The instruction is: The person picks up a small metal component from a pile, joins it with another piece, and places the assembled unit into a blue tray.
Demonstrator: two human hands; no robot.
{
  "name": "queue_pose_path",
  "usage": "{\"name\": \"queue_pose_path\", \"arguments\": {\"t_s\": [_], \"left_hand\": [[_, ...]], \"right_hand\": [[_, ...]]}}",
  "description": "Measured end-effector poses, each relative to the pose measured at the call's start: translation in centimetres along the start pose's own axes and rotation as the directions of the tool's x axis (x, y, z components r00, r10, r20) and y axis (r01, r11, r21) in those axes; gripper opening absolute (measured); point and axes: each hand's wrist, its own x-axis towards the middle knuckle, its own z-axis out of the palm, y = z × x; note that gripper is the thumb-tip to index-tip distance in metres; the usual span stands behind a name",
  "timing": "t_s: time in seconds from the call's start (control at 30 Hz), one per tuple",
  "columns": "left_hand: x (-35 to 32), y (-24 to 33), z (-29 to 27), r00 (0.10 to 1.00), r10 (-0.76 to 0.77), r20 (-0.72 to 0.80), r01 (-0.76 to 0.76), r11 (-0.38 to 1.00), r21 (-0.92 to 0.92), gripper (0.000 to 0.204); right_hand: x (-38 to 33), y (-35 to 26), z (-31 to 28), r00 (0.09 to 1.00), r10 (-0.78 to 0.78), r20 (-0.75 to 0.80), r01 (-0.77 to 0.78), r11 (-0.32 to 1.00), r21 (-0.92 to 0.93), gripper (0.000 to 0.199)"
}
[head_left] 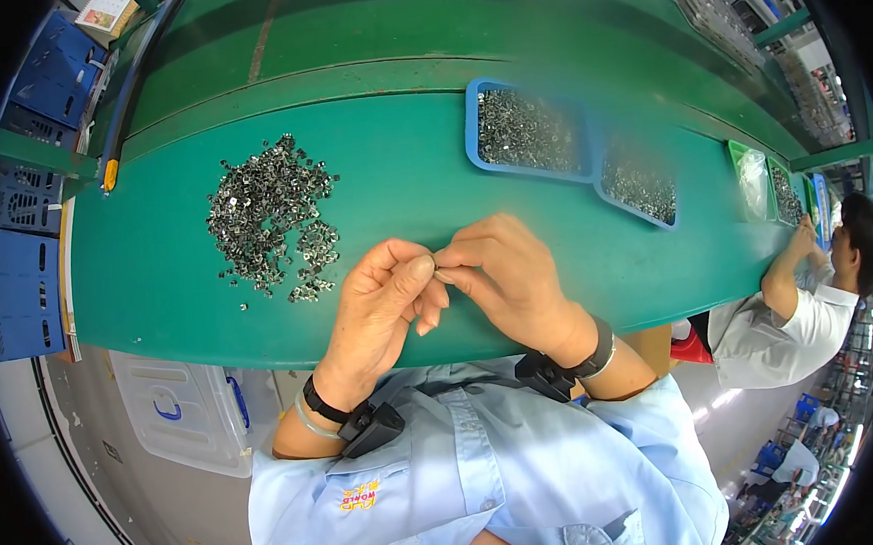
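Observation:
My left hand [384,300] and my right hand [506,279] meet fingertip to fingertip above the near part of the green table. Between the pinched thumbs and forefingers is a tiny dark piece [436,267], mostly covered by the fingers. Its exact kind is too small to make out. To the left of my hands lies a loose pile of small shiny metal parts [255,208], silver and black. Beyond my right hand stands a blue tray [473,132] filled with similar small parts. A second blue tray [641,215], also holding such parts, adjoins it on the right.
The green table [141,278] has a raised ledge along its back. Blue crates [23,294] are stacked at the far left. A clear plastic box [182,414] sits below the table edge. At the right, a co-worker [795,323] sits by green trays [772,181].

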Motion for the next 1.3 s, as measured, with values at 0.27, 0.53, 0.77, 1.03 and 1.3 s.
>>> {"name": "queue_pose_path", "arguments": {"t_s": [0.27,0.53,0.77,1.03,1.3], "left_hand": [[0.3,-1.1,-0.2,0.99,-0.001,0.138,0.035,0.969,-0.245,0.015],[0.4,-1.1,-0.1,0.99,0.037,0.137,-0.012,0.984,-0.176,0.014],[0.0,0.0,0.7,0.998,0.055,-0.031,-0.052,0.993,0.103,0.016],[0.1,-0.9,0.5,0.983,0.008,0.182,0.055,0.939,-0.339,0.016],[0.3,-1.3,0.2,0.951,0.002,0.309,0.144,0.883,-0.448,0.013]], "right_hand": [[-0.5,-0.4,0.1,0.998,0.054,-0.022,-0.052,0.993,0.104,0.017],[-0.5,-0.5,-0.2,0.998,0.059,-0.013,-0.057,0.994,0.093,0.019],[0.1,-0.4,-0.4,0.998,-0.064,0.002,0.064,0.988,-0.14,0.022],[-0.2,-0.3,0.1,0.994,0.047,-0.098,-0.028,0.982,0.186,0.018],[-0.1,-0.1,-0.4,0.998,-0.018,-0.058,0.03,0.978,0.209,0.018]]}}
